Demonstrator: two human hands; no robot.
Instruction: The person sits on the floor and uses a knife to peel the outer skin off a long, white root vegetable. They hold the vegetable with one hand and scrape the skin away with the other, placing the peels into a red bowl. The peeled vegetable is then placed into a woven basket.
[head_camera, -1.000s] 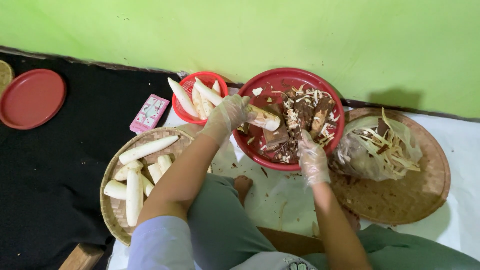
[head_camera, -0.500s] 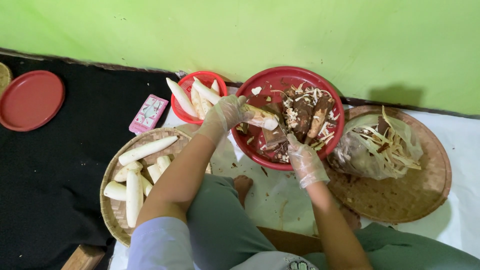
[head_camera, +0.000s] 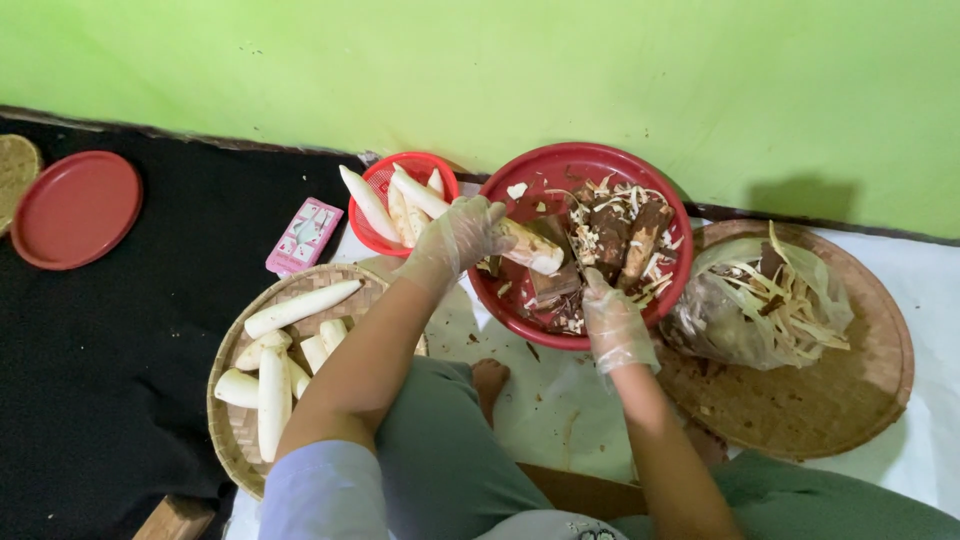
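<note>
Left hand (head_camera: 462, 232) in a clear glove, grip clamped on a half-peeled cassava root (head_camera: 528, 248) over the big red bowl (head_camera: 560, 170); right hand (head_camera: 615, 325) at the bowl's near rim, grip state impossible to tell.

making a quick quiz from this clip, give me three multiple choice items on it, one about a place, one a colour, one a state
1. Where do the peeled white roots lie on the person's left?
A. on a woven tray
B. on the flat red plate
C. in a clear bag

2. What colour is the big bowl under the hands?
A. blue
B. red
C. white

3. What is the left hand doing?
A. resting flat on the cloth
B. holding a partly peeled root
C. gripping the pink packet

Answers:
1. A, the roots sit on the round woven tray beside the left arm.
2. B, the bowl's rim and wall are red.
3. B, the gloved left hand is closed around a partly peeled root over the bowl; the right hand is at the bowl's near edge.
</note>
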